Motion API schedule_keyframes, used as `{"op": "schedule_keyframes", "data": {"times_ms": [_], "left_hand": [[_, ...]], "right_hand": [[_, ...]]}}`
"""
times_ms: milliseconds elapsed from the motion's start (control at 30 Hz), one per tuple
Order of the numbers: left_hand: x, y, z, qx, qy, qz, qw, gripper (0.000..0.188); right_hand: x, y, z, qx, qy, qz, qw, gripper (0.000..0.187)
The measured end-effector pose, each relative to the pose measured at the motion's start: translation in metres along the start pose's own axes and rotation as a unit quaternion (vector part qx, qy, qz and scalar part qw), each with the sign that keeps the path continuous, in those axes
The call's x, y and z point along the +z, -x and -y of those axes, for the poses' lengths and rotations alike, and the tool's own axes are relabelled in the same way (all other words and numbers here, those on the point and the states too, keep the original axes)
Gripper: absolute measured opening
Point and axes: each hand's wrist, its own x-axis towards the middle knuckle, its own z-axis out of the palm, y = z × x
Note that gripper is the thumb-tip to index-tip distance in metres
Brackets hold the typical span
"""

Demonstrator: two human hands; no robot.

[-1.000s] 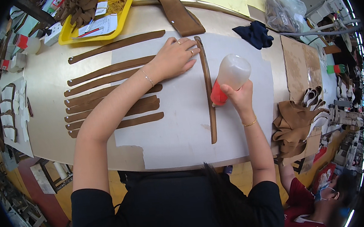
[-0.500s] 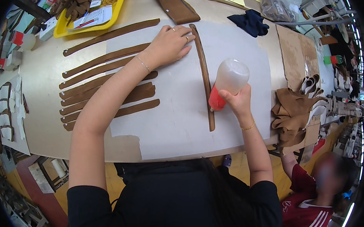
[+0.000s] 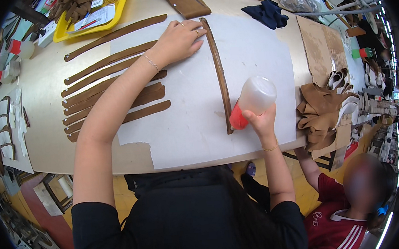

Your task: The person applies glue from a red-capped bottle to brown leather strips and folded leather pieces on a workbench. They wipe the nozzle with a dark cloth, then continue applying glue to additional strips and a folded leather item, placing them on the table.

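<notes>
A narrow brown leather strip (image 3: 218,70) lies lengthwise on the white sheet (image 3: 185,121), its near end towards me. At its far end rest the fingertips of my left hand (image 3: 179,42), fingers stretched and thumb apart. My right hand (image 3: 265,122) is wrapped round a squeeze bottle (image 3: 257,94) with a translucent body and a red top part. The bottle is tilted, nozzle down, and its tip is at the strip's near end; whether it touches I cannot tell. Several similar brown strips (image 3: 115,32) lie side by side to the left, partly hidden under my left forearm.
A yellow tray (image 3: 61,34) with brown pieces and papers stands at the far left. A wide brown piece (image 3: 186,2) and a dark blue cloth (image 3: 268,14) lie at the back. Brown leather pieces (image 3: 317,112) sit on cardboard at right. A co-worker (image 3: 334,203) is at lower right.
The bottle and my right hand have moved towards me along the strip, reaching its near end. My left hand stays at the far end. The whole view has shifted slightly.
</notes>
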Motion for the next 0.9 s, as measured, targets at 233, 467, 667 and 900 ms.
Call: {"op": "schedule_keyframes", "data": {"times_ms": [233, 467, 667, 900], "left_hand": [[-0.002, -0.001, -0.001, -0.003, -0.011, 0.008, 1.0, 0.034], [-0.002, -0.003, -0.003, -0.009, -0.002, 0.009, 1.0, 0.036], [-0.013, -0.011, -0.004, -0.102, 0.129, 0.022, 0.986, 0.03], [0.001, -0.033, 0.005, -0.18, 0.173, -0.057, 0.967, 0.034]], "right_hand": [[0.001, 0.04, -0.024, 0.013, -0.081, -0.095, 0.992, 0.071], [0.017, 0.046, -0.027, 0.026, -0.239, -0.247, 0.939, 0.081], [-0.06, -0.001, -0.014, 0.099, -0.428, -0.304, 0.845, 0.086], [-0.084, -0.04, -0.031, 0.098, -0.501, -0.321, 0.798, 0.081]]}}
